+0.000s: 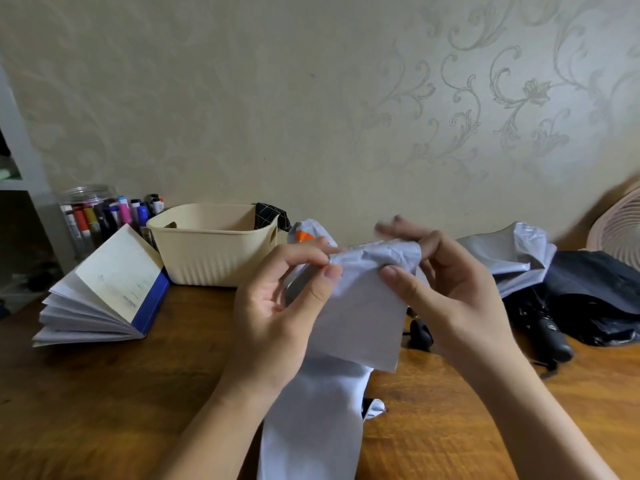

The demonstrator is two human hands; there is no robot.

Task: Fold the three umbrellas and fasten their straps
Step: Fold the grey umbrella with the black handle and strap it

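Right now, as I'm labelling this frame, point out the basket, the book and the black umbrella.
basket (211, 259), head view, ribbed front wall.
book (114, 282), head view, open top page.
black umbrella (556, 341), head view, its handle.

pale grey umbrella (349, 320): centre front, lifted, fabric crumpled along the top, a flat panel hanging down.
second pale umbrella (512, 261): right rear, loose and bunched, touching the black one.
black umbrella (595, 292): far right, lying in loose folds, black handle (554, 337) pointing forward.
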